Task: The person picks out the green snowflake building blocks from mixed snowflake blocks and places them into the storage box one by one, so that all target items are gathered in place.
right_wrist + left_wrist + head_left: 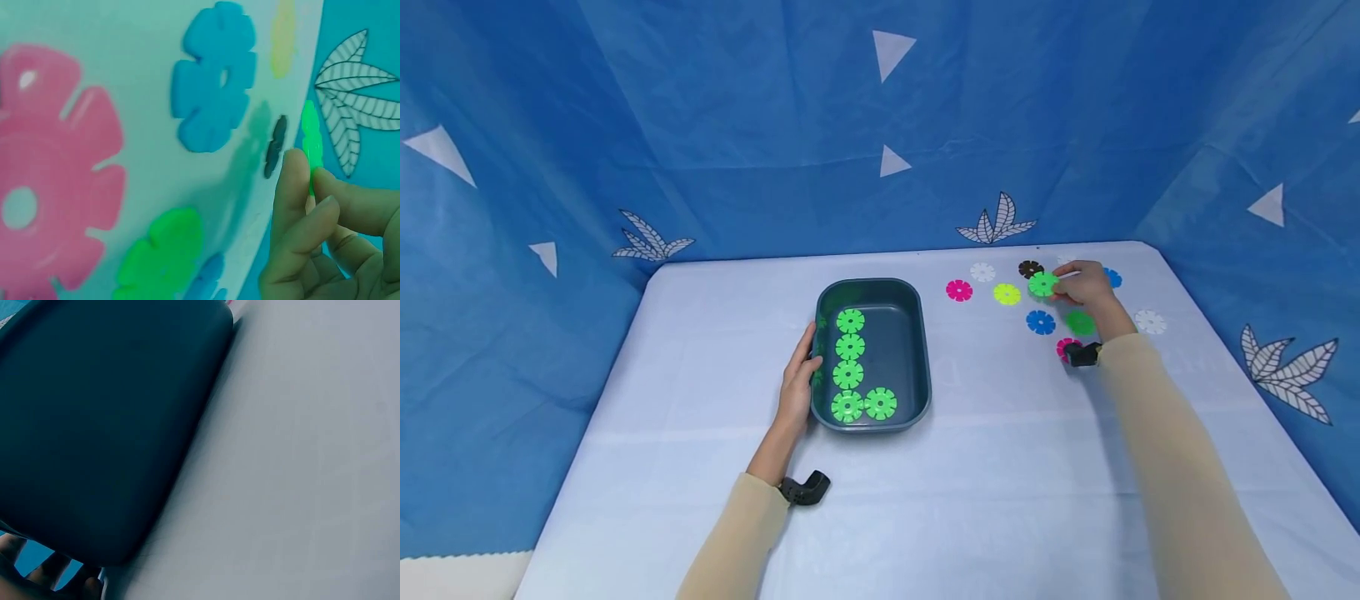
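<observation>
Against the left wall of a dark teal plastic tray my left hand rests, fingers extended along the outside and the thumb at the rim. In the left wrist view, spread fingers show beside the tray's dark outer wall. Inside the tray, several green notched discs form an L shape. My right hand pinches a green notched disc between thumb and fingertips, held above the tabletop at the back right.
Around the right hand lie loose notched discs: pink, yellow, dark brown, blue, green and white. A white cloth covers the table. Blue curtains stand behind and at both sides.
</observation>
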Demonstrator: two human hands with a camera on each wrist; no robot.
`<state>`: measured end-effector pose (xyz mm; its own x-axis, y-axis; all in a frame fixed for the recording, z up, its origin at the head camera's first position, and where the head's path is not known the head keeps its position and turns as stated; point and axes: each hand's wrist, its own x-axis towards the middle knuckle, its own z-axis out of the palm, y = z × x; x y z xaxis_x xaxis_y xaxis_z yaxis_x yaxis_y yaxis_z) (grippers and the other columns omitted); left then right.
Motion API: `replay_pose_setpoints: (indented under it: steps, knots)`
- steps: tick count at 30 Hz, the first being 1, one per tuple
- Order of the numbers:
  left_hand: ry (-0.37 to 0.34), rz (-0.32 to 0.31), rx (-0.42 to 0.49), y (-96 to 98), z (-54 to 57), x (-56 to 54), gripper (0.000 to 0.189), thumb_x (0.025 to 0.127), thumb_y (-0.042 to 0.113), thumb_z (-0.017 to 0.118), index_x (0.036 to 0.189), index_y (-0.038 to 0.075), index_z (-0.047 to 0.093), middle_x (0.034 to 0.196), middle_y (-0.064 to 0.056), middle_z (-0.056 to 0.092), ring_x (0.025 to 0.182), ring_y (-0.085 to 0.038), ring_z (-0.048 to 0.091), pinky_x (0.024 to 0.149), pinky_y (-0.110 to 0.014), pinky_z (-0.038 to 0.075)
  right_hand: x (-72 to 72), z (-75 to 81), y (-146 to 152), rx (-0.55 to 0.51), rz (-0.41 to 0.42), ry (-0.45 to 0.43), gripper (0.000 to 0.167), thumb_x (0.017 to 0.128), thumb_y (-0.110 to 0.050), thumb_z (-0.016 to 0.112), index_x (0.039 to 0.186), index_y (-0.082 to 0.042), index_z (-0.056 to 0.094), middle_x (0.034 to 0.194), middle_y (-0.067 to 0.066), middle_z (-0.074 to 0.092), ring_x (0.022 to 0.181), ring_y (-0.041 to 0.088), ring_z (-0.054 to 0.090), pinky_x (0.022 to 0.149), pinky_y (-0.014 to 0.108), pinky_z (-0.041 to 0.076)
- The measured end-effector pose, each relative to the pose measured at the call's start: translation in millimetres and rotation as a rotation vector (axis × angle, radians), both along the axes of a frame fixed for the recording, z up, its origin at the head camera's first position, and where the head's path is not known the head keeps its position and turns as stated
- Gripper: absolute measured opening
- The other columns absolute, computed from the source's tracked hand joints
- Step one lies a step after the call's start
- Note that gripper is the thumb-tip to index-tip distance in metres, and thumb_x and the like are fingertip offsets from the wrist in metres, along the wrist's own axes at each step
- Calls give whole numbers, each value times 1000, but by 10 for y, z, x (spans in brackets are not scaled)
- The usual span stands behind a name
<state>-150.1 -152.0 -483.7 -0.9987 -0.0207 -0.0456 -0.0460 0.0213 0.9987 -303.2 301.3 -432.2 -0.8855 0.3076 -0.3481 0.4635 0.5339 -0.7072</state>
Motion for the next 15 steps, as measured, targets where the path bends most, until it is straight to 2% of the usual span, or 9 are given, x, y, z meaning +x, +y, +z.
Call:
replay_pose_setpoints:
  steps: [5,8,15]
  knots:
    - [-1,2,8,5,13,9,56,102,16,35,156,27,25,164,8,16,153,-13,7,125,-40,6,73,131,-120,-20,66,18,43,92,-6,61,134,0,53,126,23,51,71,13,69,70,26,57]
    - [-3,3,6,4,21,6,56,102,16,35,156,27,25,164,8,16,153,-14,7,125,-40,6,104,196,-229,-39,135,30,42,93,-7,60,133,1,52,115,21,54,77,16,73,72,27,57]
    - [-5,2,9,1,3,0,56,102,16,35,156,28,26,164,8,16,153,-13,7,125,-40,6,178,309,-565,-45,279,73,35,93,-9,61,127,1,54,95,8,56,75,13,67,73,32,55]
